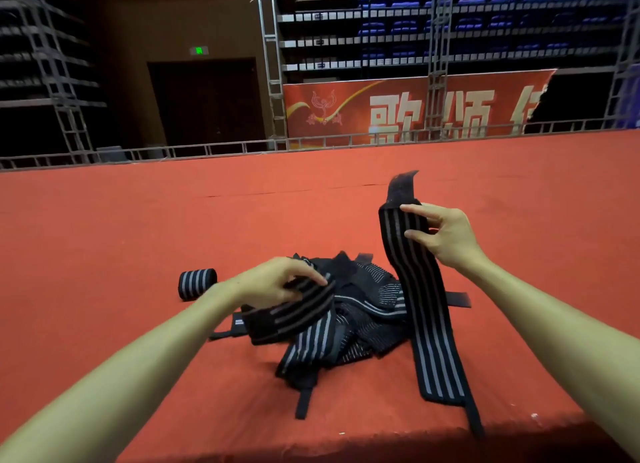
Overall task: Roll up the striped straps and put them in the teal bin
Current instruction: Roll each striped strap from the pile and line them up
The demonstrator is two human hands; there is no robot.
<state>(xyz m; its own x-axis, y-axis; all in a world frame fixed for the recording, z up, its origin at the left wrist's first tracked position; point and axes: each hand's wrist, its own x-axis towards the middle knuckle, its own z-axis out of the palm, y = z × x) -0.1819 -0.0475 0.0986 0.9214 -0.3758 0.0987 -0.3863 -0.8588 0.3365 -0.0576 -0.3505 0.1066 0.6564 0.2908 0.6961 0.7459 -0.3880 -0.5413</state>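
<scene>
On the red carpeted platform (138,237), a pile of striped straps (363,310) lies between the arms. One rolled strap (197,284) sits near its left side, so the job looks begun but far from done. The right hand (446,235) pinches a long strap (419,306) near its top end and holds it up, its tail trailing to the platform's near edge. The left hand (277,282) curls round a second strap (294,313) on top of the pile. The step in hand looks like singling out a strap for rolling. Next, I judge, the left hand should drop its strap and take an end of the long one, so both hands can wind it tight. The teal bin is not in view — it must be found before any roll goes in.
</scene>
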